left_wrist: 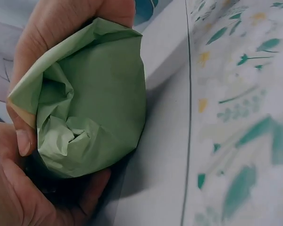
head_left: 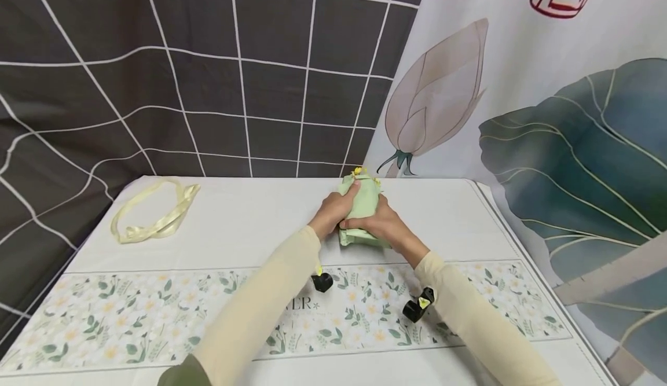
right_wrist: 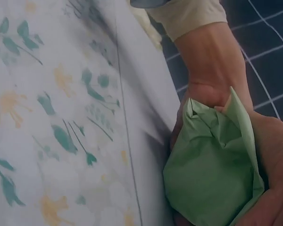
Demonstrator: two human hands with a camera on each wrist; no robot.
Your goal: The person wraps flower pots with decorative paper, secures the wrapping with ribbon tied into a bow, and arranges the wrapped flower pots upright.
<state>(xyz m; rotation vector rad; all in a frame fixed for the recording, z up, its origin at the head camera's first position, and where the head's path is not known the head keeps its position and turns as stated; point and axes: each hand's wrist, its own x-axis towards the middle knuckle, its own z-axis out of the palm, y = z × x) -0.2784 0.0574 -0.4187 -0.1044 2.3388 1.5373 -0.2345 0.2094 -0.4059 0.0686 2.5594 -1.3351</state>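
A small bundle wrapped in light green paper (head_left: pixel 366 198), with bits of yellow flowers (head_left: pixel 357 171) at its far end, is between both hands near the table's back edge. My left hand (head_left: pixel 333 209) grips its left side, thumb along the top. From the right, my right hand (head_left: pixel 383 222) holds the lower part, thumb across the front. Both wrist views show the near end of the green paper (left_wrist: pixel 106 89), folded and crumpled, with fingers wrapped round its sides. The paper hides most of what is inside.
A loop of pale yellow ribbon (head_left: pixel 169 221) lies at the table's back left. A floral-printed band (head_left: pixel 130 316) crosses the white table cover (head_left: pixel 250 218). Behind the table hang a dark grid-patterned cloth (head_left: pixel 203 85) and a white curtain with plant prints (head_left: pixel 448 96).
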